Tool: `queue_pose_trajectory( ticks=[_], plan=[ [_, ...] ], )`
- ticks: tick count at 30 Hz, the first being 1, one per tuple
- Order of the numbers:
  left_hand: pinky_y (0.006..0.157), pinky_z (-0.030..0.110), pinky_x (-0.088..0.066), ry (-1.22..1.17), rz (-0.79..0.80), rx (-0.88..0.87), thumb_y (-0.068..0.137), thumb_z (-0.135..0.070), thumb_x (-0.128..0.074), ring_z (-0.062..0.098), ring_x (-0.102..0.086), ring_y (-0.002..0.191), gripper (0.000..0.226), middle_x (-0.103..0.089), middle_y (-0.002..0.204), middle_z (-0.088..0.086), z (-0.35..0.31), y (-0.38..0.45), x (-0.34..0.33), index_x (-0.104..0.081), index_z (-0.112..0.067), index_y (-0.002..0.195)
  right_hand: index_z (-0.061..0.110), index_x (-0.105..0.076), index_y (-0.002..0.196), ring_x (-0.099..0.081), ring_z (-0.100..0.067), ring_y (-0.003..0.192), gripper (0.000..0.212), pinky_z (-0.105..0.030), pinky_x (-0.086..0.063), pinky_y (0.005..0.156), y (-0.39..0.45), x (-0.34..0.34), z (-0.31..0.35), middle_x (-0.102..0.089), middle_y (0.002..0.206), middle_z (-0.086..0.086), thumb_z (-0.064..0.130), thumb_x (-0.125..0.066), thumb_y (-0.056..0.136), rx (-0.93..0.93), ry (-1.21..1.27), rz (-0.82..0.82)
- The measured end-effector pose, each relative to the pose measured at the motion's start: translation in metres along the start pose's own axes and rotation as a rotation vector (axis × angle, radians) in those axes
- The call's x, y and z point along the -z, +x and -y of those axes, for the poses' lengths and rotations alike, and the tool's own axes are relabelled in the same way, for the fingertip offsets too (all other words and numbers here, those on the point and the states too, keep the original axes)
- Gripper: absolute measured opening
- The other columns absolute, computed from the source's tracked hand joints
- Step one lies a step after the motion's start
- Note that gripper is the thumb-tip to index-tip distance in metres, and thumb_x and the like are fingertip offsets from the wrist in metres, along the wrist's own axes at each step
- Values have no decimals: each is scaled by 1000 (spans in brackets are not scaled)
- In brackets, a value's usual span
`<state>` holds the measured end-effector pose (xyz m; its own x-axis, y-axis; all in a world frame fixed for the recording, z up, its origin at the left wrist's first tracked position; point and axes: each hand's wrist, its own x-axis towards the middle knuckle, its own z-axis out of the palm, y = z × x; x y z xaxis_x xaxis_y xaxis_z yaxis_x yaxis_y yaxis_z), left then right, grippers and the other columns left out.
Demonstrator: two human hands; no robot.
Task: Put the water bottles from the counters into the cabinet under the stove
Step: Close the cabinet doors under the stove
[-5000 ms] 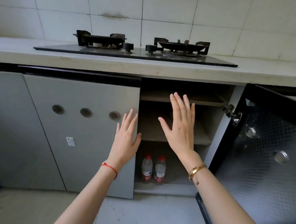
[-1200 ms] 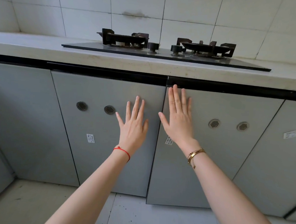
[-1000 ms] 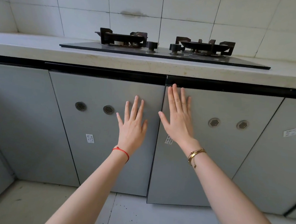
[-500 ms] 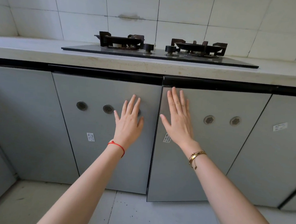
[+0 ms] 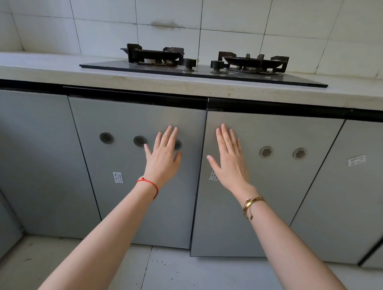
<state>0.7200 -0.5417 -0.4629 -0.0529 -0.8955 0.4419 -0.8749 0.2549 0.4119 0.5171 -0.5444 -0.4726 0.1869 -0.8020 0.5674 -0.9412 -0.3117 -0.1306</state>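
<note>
Both grey doors of the cabinet under the stove are closed: the left door and the right door. The right door's lower left edge stands slightly proud of the left one. My left hand is held flat with fingers spread in front of the left door, empty. My right hand is likewise flat and empty in front of the right door. No water bottles are in sight; the cabinet's inside is hidden. The black two-burner stove sits on the pale counter above.
More grey cabinet doors flank the pair, one at the left and one at the right. A white tiled wall rises behind the counter. A grey tiled floor lies below the doors.
Five seconds ago the right door stood open with two bottles inside; it has since been closed. In the last second my hands shifted only slightly, and the view moved a little.
</note>
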Motion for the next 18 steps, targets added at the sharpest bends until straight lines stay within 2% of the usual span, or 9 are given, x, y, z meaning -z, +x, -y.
queue_pose_trajectory(
  ticks=[4,8,18],
  plan=[
    [116,66,-12,-24,-26,-5,98,-25,-43,24,-6,152,65,-6,164,-7,0,-5,7,-11,-25,155,17,2,156,12,-17,151,75,-40,0,124,-2,6,4,12,164,2,38,-43,101,-7,22,-4],
    [120,59,-12,-64,-79,-47,99,-22,-43,25,-4,153,64,-9,164,-4,0,-11,15,-12,-21,155,17,1,156,11,-16,151,74,-40,-1,124,-8,13,10,8,164,3,37,-44,101,16,42,-35],
    [122,52,-12,-129,-168,-94,98,-19,-46,27,-8,152,60,-16,163,1,7,-6,-1,-21,-18,153,13,-13,155,-1,-19,152,70,-40,-9,124,-2,-3,12,-9,164,-1,34,-50,99,124,139,-145]
  ],
)
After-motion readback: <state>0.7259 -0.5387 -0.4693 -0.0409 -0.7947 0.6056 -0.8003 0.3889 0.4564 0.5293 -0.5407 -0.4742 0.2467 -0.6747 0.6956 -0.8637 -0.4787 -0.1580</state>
